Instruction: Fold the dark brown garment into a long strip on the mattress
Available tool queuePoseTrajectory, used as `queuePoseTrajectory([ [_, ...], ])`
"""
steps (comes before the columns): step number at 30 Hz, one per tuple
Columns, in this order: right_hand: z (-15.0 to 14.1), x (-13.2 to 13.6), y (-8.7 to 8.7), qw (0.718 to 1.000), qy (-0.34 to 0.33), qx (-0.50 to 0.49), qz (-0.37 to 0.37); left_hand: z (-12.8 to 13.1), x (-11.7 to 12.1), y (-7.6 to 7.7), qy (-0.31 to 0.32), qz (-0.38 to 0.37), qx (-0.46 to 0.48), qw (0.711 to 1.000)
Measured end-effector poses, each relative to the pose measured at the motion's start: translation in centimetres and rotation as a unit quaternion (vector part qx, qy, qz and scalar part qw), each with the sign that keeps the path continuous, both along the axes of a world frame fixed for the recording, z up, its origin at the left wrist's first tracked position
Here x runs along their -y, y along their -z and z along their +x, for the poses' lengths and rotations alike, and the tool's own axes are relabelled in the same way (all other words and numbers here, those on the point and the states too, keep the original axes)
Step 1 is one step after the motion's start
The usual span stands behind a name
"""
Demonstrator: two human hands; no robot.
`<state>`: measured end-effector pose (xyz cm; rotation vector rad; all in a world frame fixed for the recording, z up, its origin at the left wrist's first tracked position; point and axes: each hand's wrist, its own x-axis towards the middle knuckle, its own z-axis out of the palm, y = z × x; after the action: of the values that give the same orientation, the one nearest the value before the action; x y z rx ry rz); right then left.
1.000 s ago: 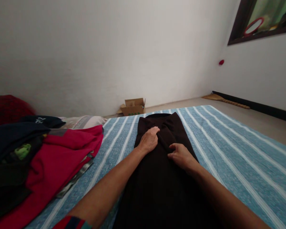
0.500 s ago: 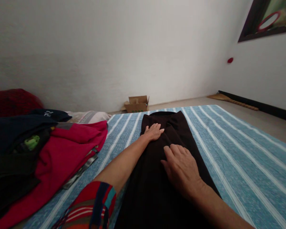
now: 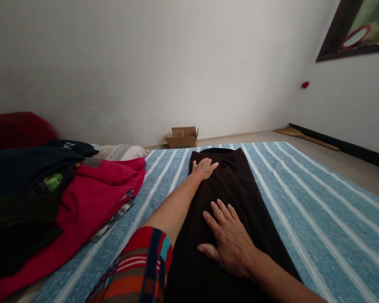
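Note:
A long dark brown garment (image 3: 240, 189) lies lengthwise on a blue bed sheet with white stripes (image 3: 318, 219). My left hand (image 3: 204, 168) rests flat near the garment's far end, fingers stretched out. My right hand (image 3: 229, 240) lies flat on the middle of the garment, closer to me, fingers spread. Neither hand holds anything. My left arm reaches out from a red striped sleeve (image 3: 139, 269).
A heap of clothes lies on the left: a crimson garment (image 3: 91, 198) under dark navy ones (image 3: 25, 168). A cardboard box (image 3: 181, 137) stands by the far wall. A dark red cushion (image 3: 15, 128) is at the far left, bare floor to the right.
Both hands went from pinching the cloth to lying flat. My right hand slid back toward me along the garment; my left hand stayed near the far end.

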<state>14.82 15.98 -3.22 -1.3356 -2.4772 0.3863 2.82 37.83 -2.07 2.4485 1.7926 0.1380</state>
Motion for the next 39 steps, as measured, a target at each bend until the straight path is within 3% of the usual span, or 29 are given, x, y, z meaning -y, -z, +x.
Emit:
queuePoseTrajectory([
  [3, -0.1, -0.1, -0.2, 1.0, 0.0, 0.004, 0.0, -0.5, 2.6, -1.7, -0.001, 0.03, 0.01, 1.0],
  [7, 0.3, 0.6, -0.9, 1.0, 0.008, 0.014, 0.013, -2.1, 9.3, -3.1, 0.036, 0.039, 0.02, 0.998],
  [13, 0.9, 5.2, -2.4, 1.0, 0.004, 0.004, 0.03, -4.7, 20.9, -3.1, 0.081, 0.028, 0.048, 0.995],
  [18, 0.5, 9.1, -2.1, 1.0, -0.002, 0.014, 0.003, -4.5, 26.3, -2.7, 0.052, -0.019, 0.041, 0.998],
  [23, 0.2, 10.3, -1.1, 1.0, 0.001, 0.019, -0.022, -4.2, 27.8, -1.0, 0.023, -0.052, 0.025, 0.998],
  [29, 0.6, 10.4, -0.8, 0.999, 0.022, -0.025, 0.023, -4.5, 27.6, 0.2, 0.009, -0.032, 0.02, 0.999],
  [34, 2.0, 9.5, -1.3, 0.987, 0.103, -0.098, 0.078, -2.5, 26.9, -1.6, 0.008, -0.004, 0.024, 1.0],
  [39, 3.9, 7.7, -2.1, 0.978, 0.161, -0.123, 0.044, 2.4, 22.8, -4.3, 0.002, 0.004, 0.049, 0.999],
])
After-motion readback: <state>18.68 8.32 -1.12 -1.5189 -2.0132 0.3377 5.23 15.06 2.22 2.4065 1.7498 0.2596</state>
